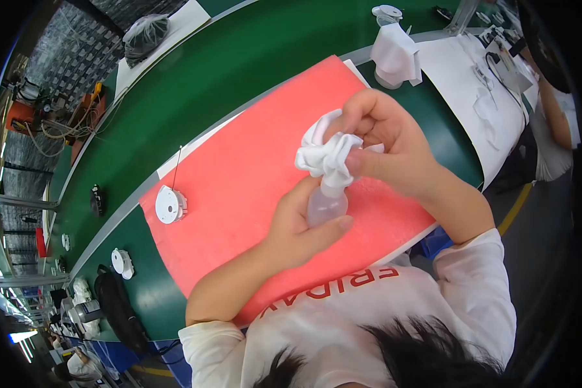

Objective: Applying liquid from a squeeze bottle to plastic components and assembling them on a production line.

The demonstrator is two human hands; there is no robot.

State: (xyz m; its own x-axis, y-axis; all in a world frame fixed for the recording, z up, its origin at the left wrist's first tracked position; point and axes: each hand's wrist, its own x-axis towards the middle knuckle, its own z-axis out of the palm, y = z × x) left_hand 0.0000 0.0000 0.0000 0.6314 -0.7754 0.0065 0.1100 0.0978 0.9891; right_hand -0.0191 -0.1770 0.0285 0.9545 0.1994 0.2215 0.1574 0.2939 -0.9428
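Observation:
My left hand [307, 226] is wrapped round a small translucent bottle [326, 205], held up over a red-pink mat [239, 174]. A bunched white cloth [330, 154] covers the bottle's top. Fingers of my right hand [385, 139] pinch that cloth from the right side. What the cloth hides at the bottle's mouth cannot be seen. On the mat's left part lies a round white plastic device [171, 205] with a thin wire or rod sticking up from it.
Another white device [122, 263] lies on the green table left of the mat. At the far right stands a container draped with a white cloth [396, 52]. A black bag [119, 310] lies at the lower left. Another person's arm [555, 107] shows at the right edge.

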